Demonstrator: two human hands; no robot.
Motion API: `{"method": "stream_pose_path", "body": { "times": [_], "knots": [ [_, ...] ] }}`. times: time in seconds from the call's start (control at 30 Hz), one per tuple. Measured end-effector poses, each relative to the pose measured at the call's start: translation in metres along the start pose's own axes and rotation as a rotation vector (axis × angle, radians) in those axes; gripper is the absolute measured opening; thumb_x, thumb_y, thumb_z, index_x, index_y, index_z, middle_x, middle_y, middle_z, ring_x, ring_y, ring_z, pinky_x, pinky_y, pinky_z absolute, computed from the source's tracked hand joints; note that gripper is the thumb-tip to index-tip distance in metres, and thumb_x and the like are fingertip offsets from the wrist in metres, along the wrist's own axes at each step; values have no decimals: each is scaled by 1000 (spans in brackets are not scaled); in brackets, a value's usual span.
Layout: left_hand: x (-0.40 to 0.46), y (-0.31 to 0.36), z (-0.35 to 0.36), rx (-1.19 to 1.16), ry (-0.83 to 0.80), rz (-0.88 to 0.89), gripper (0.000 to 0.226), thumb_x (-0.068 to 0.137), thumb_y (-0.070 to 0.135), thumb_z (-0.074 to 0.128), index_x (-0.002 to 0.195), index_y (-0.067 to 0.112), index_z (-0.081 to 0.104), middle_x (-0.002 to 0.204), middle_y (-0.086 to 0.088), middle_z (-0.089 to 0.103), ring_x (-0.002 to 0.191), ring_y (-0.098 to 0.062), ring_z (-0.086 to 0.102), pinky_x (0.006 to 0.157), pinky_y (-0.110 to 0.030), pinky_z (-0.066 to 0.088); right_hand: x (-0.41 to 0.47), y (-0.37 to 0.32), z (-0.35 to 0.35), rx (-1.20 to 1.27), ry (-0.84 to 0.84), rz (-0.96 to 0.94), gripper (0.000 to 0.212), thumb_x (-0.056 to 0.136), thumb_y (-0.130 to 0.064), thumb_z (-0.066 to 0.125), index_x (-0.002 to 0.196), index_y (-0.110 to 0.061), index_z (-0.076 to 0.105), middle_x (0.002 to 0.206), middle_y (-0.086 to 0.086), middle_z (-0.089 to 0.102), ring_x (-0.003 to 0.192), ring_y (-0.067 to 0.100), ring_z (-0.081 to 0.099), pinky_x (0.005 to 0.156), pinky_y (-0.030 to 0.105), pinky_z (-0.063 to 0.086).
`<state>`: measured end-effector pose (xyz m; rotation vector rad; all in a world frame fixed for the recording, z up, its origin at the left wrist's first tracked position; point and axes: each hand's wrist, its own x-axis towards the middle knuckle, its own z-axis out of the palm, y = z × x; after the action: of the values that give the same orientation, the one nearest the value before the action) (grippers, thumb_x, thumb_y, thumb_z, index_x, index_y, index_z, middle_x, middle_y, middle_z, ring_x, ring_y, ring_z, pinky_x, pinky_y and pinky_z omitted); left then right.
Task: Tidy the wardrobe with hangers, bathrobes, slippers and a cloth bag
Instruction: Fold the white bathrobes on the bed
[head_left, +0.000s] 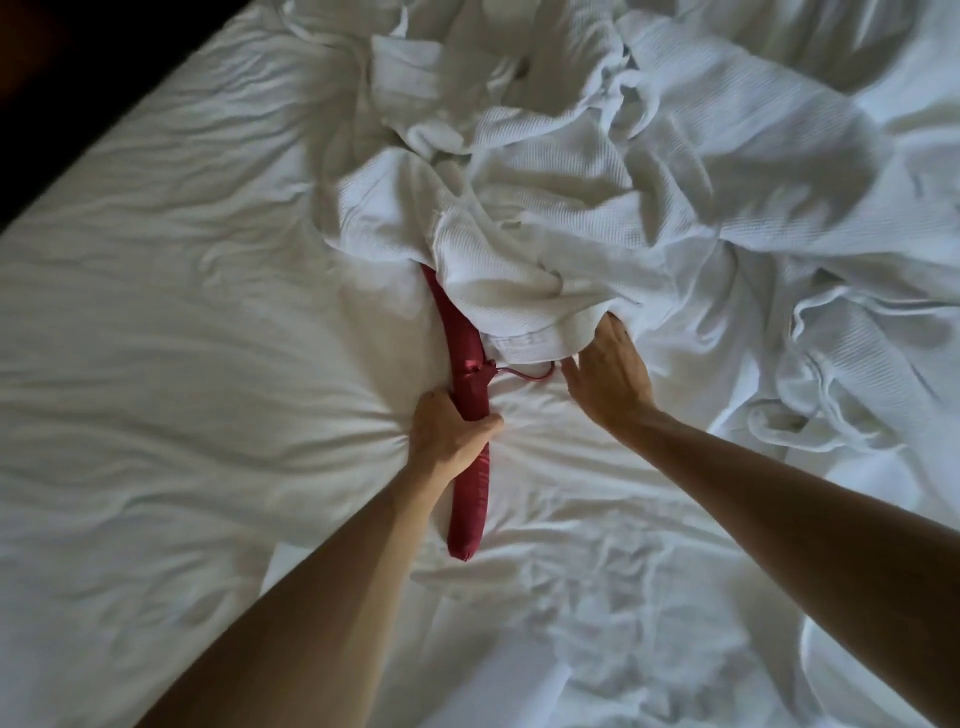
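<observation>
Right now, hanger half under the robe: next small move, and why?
Probably slide the red hanger further into the white bathrobe: the left hand grips its middle, only its far end is under the cloth, and the right hand holds the robe's edge up.

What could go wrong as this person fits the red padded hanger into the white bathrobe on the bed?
The hanger has only its far end under the bathrobe; it may snag a fold instead of entering the shoulder. The thin hook lies by the collar and could catch the fabric. The left hand grips the hanger off-centre, so it may twist.
</observation>
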<state>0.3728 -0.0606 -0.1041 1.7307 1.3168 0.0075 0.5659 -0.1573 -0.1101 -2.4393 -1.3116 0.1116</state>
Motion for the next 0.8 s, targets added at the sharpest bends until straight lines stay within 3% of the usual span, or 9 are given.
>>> {"method": "stream_pose_path", "body": {
  "times": [0.13,0.2,0.27,0.33,0.4,0.47,0.57,0.67,0.8],
  "knots": [
    [1,-3,3,-25,4,5,40,54,49,71,74,15,68,76,-4,72,70,-20,70,67,-37,60,10,-15,-4,170,27,170,59,91,-28,56,144,-12,34,134,6,46,128,25,43,95,36,46],
    [3,-5,4,-21,2,9,44,50,53,68,73,16,67,78,-5,72,71,-21,70,69,-37,60,25,-26,-14,189,63,190,69,85,-37,50,147,-12,31,138,6,43,133,24,37,107,33,35],
    [4,-5,4,-19,-11,21,41,52,51,69,70,14,67,73,-4,71,68,-21,70,67,-37,59,51,-29,-25,78,96,208,76,82,-37,54,149,-8,31,139,12,44,134,32,36,114,39,25],
    [5,-7,3,-16,-26,37,38,55,49,69,67,13,65,68,-4,70,65,-22,69,65,-39,59,77,-24,-31,21,46,285,71,81,-31,64,144,-8,40,136,12,51,133,33,42,112,42,31],
    [5,-7,2,-16,-40,43,37,57,48,70,67,13,64,67,-4,69,66,-22,69,66,-40,59,92,-23,-38,10,-49,344,57,78,-25,66,132,-13,53,130,7,59,126,30,52,102,37,42],
    [6,-6,1,-29,-58,42,37,58,48,70,69,13,65,68,-4,70,66,-22,69,67,-41,59,97,-23,-37,-37,-82,308,48,83,-21,65,129,-14,58,127,8,62,122,31,57,96,37,47],
    [6,-5,-1,-55,-69,49,36,59,48,70,70,13,66,67,-4,69,68,-23,69,68,-41,59,102,-25,-30,-155,-85,245,38,96,-19,56,132,-6,58,128,15,63,124,33,56,99,38,44],
    [5,-6,1,-62,-43,62,32,64,44,70,69,13,64,68,-6,70,65,-20,70,65,-39,58,114,-26,-23,-282,-151,174,42,101,-16,50,139,2,50,141,22,53,135,36,46,111,40,36],
    [2,-9,2,-36,-9,55,36,65,45,62,67,9,62,72,-13,72,72,-30,71,66,-42,57,90,-38,-20,-399,-244,162,37,98,-16,52,132,0,56,133,19,57,125,39,52,94,45,46]
  ]
}}
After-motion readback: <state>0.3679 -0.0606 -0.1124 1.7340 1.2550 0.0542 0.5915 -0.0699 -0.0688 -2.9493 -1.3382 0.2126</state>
